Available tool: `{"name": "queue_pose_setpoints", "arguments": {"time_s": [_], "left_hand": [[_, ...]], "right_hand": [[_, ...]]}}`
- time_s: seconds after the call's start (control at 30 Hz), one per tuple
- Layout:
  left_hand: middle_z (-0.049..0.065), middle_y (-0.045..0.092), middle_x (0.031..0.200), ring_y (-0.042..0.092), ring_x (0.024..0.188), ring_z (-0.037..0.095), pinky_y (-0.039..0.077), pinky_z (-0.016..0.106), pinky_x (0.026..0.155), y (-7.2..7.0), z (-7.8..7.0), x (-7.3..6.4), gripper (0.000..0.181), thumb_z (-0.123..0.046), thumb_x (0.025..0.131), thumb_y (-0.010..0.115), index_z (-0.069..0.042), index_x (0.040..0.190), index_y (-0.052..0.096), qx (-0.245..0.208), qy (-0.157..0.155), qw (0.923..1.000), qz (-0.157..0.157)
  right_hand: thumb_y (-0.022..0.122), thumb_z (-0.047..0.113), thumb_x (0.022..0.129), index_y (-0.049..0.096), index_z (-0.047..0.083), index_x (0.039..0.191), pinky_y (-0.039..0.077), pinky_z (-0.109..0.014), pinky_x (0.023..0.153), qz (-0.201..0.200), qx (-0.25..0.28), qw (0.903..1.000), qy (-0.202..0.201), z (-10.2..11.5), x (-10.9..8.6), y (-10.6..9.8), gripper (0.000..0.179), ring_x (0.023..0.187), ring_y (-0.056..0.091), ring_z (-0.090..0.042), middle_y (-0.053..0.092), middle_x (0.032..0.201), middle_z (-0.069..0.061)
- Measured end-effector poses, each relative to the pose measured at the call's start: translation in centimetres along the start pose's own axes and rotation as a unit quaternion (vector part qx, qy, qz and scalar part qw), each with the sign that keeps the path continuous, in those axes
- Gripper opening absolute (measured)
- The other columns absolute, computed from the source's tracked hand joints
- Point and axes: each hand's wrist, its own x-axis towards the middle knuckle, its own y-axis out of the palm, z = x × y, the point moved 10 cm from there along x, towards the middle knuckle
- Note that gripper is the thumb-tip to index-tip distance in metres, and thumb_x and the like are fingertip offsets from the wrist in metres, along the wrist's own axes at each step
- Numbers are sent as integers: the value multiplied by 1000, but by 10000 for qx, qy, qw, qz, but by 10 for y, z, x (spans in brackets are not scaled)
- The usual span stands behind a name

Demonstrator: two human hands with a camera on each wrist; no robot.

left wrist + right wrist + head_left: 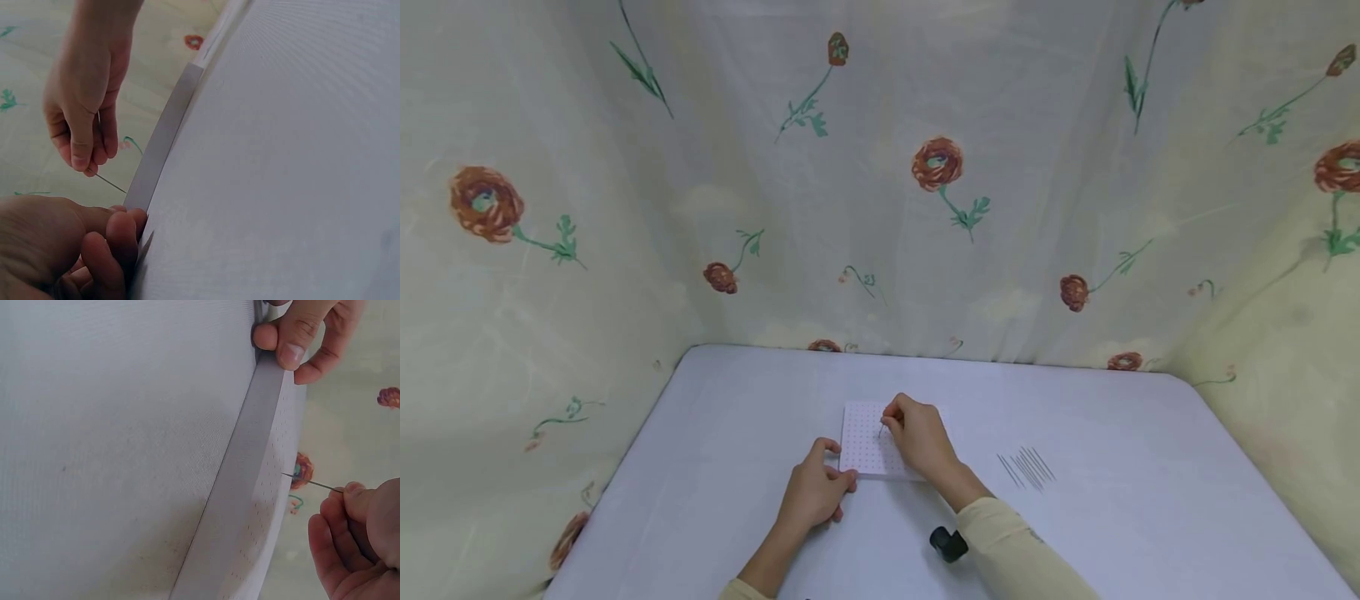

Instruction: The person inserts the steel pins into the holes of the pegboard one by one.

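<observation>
Dotted board [860,450], head view: lies well inside the edges of the white tabletop [737,425], loose rods [1027,468] apart to its right, left hand [814,490] gripping the near-left corner, right hand [922,435] pinching a thin rod [881,431] over the dots. Left wrist: left thumb and fingers at the side edge, hands apart. Right wrist: rod tip at the dotted face, contact unclear.

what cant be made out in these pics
- Head view: part of the dotted board, hidden by the right hand.
- Right wrist view: whether the tip of the thin rod sits in the board; too small.
- Head view: what the black object is; too dark.
- Left wrist view: part of the left hand, cut off by the picture's edge.
</observation>
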Motion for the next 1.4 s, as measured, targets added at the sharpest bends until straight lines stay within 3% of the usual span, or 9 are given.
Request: {"name": "queue_pose_setpoints", "arguments": {"time_s": [0.53, 1.03, 1.4], "left_hand": [[-3, 71, 74, 57, 40, 12, 43, 23, 38, -3, -2, 2, 43, -16, 95, 71, -8, 130, 48, 60, 44, 10000, -48], [-3, 71, 75, 57, 40, 12, 44, 23, 38, -5, -4, 2, 43, -16, 96, 71, -8, 131, 48, 0, 77, 10000, 6], [-3, 71, 75, 58, 41, 12, 44, 22, 38, 0, -1, 2, 43, -16, 96, 71, -7, 131, 47, -38, 111, 9999, 73]], "right_hand": [[72, 10, 95, 67, 9, 92, 54, -28, 69, 217, -303, 9990, 236, 1, 3, 1, 6, 74, 62, -11, 73, 85, -4], [73, 11, 94, 68, 10, 93, 52, -23, 68, 236, 54, 9984, 512, -5, 3, 7, 5, 73, 59, -8, 71, 84, -1], [78, 10, 90, 70, 8, 93, 55, -27, 71, 298, 174, 9972, 657, -15, -1, 7, 9, 76, 63, -9, 71, 84, -1]]}}
